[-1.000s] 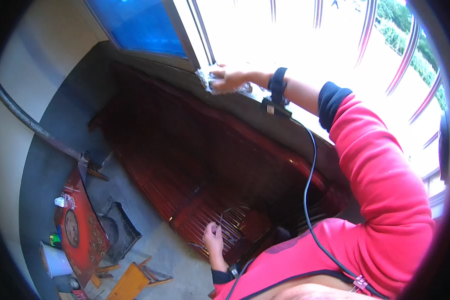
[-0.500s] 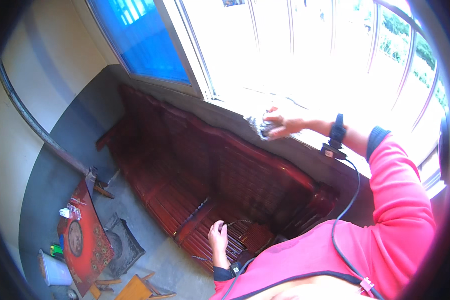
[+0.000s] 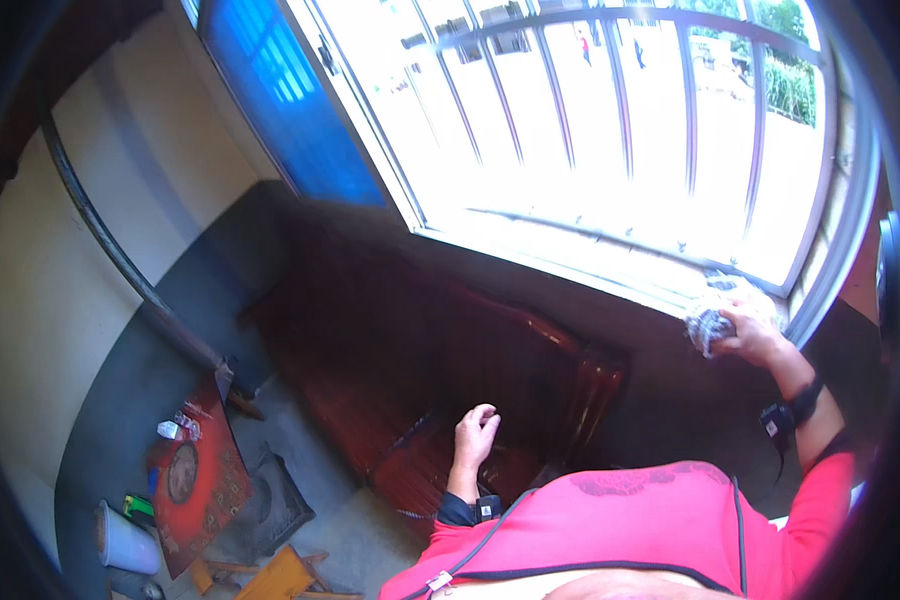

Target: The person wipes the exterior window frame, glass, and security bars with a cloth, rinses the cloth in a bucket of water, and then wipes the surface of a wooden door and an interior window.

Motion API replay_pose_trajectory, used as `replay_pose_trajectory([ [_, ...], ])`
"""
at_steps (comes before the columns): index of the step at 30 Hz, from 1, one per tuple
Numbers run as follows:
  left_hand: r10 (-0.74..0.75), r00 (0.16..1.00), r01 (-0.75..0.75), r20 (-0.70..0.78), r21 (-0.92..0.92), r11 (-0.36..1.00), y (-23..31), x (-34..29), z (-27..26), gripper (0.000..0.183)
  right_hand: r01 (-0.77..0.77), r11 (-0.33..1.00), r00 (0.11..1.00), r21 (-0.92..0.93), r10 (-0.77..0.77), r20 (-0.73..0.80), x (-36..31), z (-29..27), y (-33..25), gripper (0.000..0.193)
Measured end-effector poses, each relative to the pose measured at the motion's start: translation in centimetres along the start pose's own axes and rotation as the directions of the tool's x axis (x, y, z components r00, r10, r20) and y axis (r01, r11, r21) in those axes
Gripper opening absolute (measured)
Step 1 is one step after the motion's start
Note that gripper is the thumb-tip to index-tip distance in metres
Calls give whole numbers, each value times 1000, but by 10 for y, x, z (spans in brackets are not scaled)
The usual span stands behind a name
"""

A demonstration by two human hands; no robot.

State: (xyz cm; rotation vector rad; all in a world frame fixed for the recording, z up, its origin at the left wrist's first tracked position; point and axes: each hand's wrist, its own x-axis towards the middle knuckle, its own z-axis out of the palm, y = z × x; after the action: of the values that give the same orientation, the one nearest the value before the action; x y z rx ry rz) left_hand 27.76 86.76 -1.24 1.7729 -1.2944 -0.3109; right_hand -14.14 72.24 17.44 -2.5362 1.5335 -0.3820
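My right hand [image 3: 755, 335] is closed around a crumpled grey-and-white rag [image 3: 708, 328]. It presses the rag onto the pale window sill [image 3: 590, 268] at the sill's right-hand corner, below the metal bars. My left hand [image 3: 475, 435] hangs in the air over the seat of a dark red wooden bench [image 3: 360, 400]. Its fingers are loosely bent, with a gap to the thumb, and nothing shows in them.
Barred window [image 3: 620, 120] is bright; a blue pane [image 3: 290, 100] stands at its left. At lower left are a red patterned table [image 3: 215, 480], a white bucket [image 3: 128, 540], a wooden stool [image 3: 275, 578] and a dark cushioned seat [image 3: 280, 500]. A pole [image 3: 120, 260] slants along the wall.
My right hand has carried the rag rightward along the sill to its corner. The view has shifted too. My left hand remains over the bench, fingers still bent.
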Motion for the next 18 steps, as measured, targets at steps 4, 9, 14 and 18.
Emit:
replay_pose_trajectory([
  [4, 104, 970, -37, 221, -289, 957, 62, 7, 20, 19, 33, 989, 950, -142, -75, -303, -58, -12, 17, 37],
  [9, 188, 680, 523, 709, -648, 554, 196, -7, 48, 50, 467, 880, 696, 87, -305, -650, -58, 0, -21, 38],
  [14, 691, 409, 810, 596, -586, 26, 228, 30, 88, 36, 684, 729, 666, 35, -604, -438, -70, 0, -85, 45],
  [18, 633, 622, 652, 461, -753, -93, 211, 62, 70, 31, 624, 775, 662, -97, -591, -460, -95, -40, -68, 45],
])
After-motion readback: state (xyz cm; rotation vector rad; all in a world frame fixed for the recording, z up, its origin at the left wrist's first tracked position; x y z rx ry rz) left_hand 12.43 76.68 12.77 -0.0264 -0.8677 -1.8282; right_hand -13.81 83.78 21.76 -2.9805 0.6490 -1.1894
